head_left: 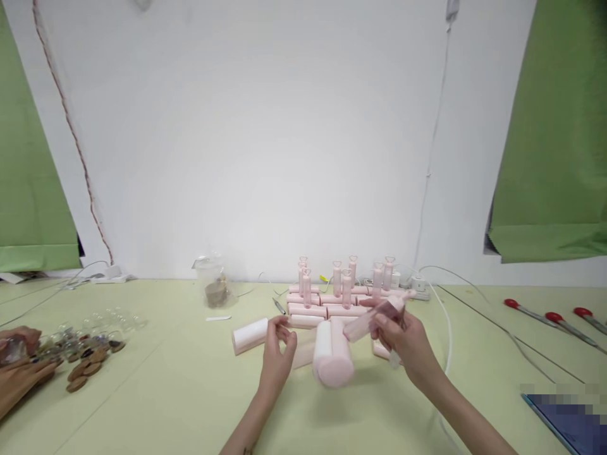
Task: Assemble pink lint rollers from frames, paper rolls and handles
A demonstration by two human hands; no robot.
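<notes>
My left hand point(279, 354) is open over the table, its thumb and fingers apart, beside a white and pink cylinder point(250, 335) lying on its side. My right hand point(398, 328) grips a translucent pink tube point(367, 323) with a pink cap, tilted down to the left. Between the hands is a larger pink and white cylinder point(334, 360), its round end toward me and a shadow below it; what supports it cannot be made out. Behind, pink cylinders point(307, 311) lie in rows, with several upright pink tubes point(347, 291) among them.
A bagged plastic tub point(215, 291) stands near the wall. Another person's hands point(23, 366) are at far left by glass pieces and brown discs point(84, 368). White cable point(448, 328), red-ended tools point(535, 313) and a blurred dark device point(564, 420) lie at right.
</notes>
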